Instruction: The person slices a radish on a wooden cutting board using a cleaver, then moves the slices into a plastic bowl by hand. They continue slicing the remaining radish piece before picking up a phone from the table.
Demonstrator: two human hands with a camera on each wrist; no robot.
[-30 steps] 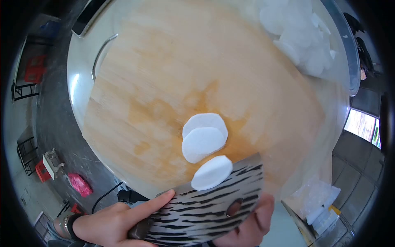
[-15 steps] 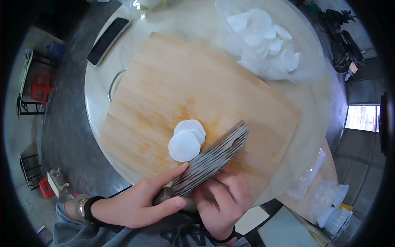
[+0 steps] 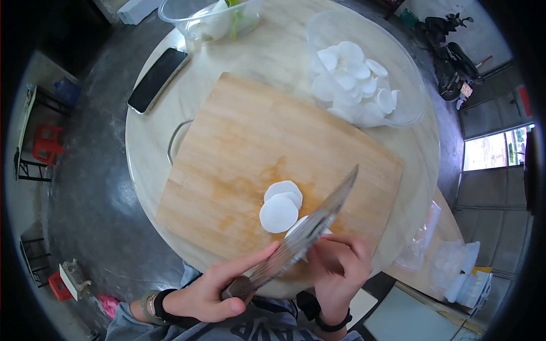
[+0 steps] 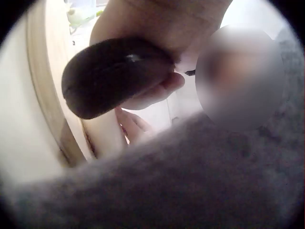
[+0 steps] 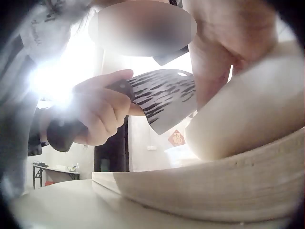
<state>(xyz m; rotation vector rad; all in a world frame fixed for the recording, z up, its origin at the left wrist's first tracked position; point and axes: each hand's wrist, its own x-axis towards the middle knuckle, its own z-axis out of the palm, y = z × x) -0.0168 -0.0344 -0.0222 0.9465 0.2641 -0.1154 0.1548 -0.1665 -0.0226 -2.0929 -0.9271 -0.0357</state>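
Observation:
My left hand (image 3: 213,292) grips the dark handle of a cleaver (image 3: 310,232), forefinger stretched along the blade's base. The blade, patterned with black streaks, is raised above the cutting board (image 3: 244,125), seen nearly edge-on from the head. My right hand (image 3: 341,270) holds a thick piece of white radish (image 5: 252,109) on the board, its fingers close beside the blade. From above, hand and cleaver hide most of that piece. Two white radish slices (image 3: 278,215) lie overlapped on the board, left of the blade.
A clear plastic tub (image 3: 406,105) with many radish slices stands beyond the board at right. Another clear tub (image 3: 199,25) with a green-topped radish is at the far left. A phone (image 3: 158,80) lies on the round table (image 3: 145,145). The board has a metal handle (image 3: 173,139).
The cleaver has turned from showing its broad side to nearly edge-on. A slice that lay against its edge one second ago is gone from there. The head view has pulled back.

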